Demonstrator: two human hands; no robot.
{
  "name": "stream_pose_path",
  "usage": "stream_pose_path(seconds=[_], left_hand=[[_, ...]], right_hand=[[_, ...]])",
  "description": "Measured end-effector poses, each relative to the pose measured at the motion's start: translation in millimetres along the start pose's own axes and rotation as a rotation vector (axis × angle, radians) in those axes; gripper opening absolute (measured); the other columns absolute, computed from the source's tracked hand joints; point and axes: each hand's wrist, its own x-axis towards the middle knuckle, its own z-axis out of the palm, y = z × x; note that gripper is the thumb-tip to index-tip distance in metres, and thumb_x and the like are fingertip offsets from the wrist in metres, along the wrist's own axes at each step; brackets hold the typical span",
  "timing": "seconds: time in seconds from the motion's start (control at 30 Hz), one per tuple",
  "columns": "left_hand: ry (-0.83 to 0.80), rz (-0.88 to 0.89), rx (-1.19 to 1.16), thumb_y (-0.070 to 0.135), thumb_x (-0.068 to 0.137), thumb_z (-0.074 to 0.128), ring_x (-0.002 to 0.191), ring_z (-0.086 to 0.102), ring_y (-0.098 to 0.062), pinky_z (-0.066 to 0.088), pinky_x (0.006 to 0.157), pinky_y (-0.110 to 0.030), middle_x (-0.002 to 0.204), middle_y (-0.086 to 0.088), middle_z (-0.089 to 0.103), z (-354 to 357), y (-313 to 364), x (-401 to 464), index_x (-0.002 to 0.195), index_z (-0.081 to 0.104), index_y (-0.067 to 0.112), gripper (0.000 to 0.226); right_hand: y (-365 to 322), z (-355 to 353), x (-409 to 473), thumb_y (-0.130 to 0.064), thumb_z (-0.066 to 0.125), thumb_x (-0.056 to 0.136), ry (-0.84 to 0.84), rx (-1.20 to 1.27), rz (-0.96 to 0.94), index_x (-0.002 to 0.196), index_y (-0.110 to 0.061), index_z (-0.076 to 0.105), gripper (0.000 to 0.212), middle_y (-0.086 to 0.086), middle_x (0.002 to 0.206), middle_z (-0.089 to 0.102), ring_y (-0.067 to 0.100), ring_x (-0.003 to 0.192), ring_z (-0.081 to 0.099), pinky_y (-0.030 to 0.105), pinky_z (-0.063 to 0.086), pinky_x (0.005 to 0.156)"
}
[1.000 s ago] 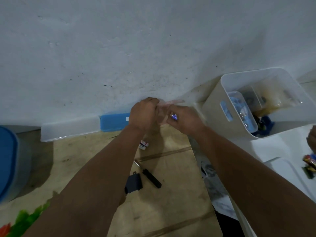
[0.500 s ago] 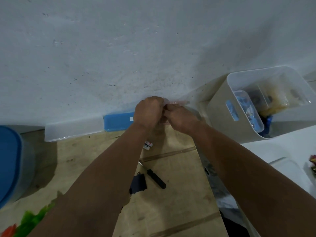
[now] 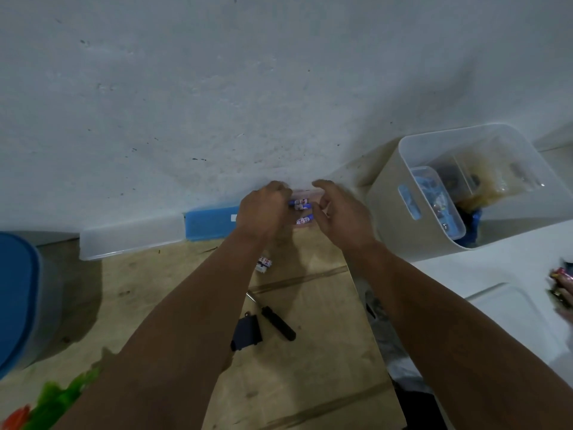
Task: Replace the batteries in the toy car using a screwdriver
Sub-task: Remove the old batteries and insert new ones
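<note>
I can't see the toy car itself; if it is anywhere it is hidden behind my hands or out of frame. What I do see are fresh batteries [image 3: 300, 203], blue-and-white cells showing between my two hands up near the wall, seemingly in a clear packet, though that is too blurred to be sure. My left hand [image 3: 263, 212] is curled shut at the batteries' left end, gripping them or their wrapping; my right hand [image 3: 339, 214] has its fingers loosely spread and arched just beside them, holding nothing that I can see. Nearer me on the wooden board [image 3: 310, 367] lie another battery [image 3: 264, 264], the screwdriver [image 3: 276, 321] and a dark cover piece [image 3: 246, 333], all set down. I judge the compartment is already opened and the new cells are being readied; fitting them and screwing the cover back on remain
</note>
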Motion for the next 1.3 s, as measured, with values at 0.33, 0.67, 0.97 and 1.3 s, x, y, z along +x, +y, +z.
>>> stream_pose_path(seconds=[0.33, 0.67, 0.97, 1.3], left_hand=[[-0.156, 0.155, 0.273, 0.053, 0.086, 0.030, 0.110, 0.065, -0.034, 0.038, 0.102, -0.043, 0.124, -0.010, 0.069, 13.0, -4.1, -13.4, 0.128, 0.070, 0.016, 0.069], [-0.083, 0.015, 0.312, 0.060, 0.099, 0.049, 0.130, 0.054, -0.026, 0.030, 0.108, -0.047, 0.137, -0.001, 0.065, 27.6, -12.7, -10.0, 0.132, 0.068, 0.024, 0.053], [-0.097, 0.040, 0.345, 0.043, 0.102, 0.055, 0.126, 0.059, -0.026, 0.028, 0.112, -0.045, 0.137, -0.003, 0.063, 28.4, -14.3, -5.3, 0.133, 0.067, 0.024, 0.038], [-0.108, 0.017, 0.273, 0.046, 0.102, 0.053, 0.123, 0.059, -0.026, 0.025, 0.116, -0.044, 0.140, -0.006, 0.058, 22.3, -5.7, -4.0, 0.139, 0.061, 0.020, 0.046]], right_hand=[[9.3, 10.2, -23.4, -0.038, 0.051, 0.094, -0.114, -0.254, -0.056, 0.103, -0.023, 0.077, 0.032, 0.006, 0.107, 0.061, 0.030, 0.093, 0.058, 0.042, 0.055, 0.069], [5.9, 25.8, -16.1, -0.024, 0.069, 0.090, -0.131, -0.232, -0.035, 0.101, -0.021, 0.079, 0.015, 0.010, 0.119, 0.067, 0.034, 0.101, 0.065, 0.044, 0.056, 0.081], [7.6, 33.1, -16.1, -0.019, 0.072, 0.087, -0.101, -0.252, -0.065, 0.097, -0.018, 0.080, 0.013, 0.013, 0.117, 0.068, 0.035, 0.097, 0.066, 0.042, 0.058, 0.076], [-1.8, 37.2, -17.7, -0.020, 0.066, 0.088, -0.146, -0.363, 0.003, 0.097, -0.019, 0.077, 0.014, 0.010, 0.114, 0.066, 0.033, 0.102, 0.063, 0.045, 0.057, 0.077]])
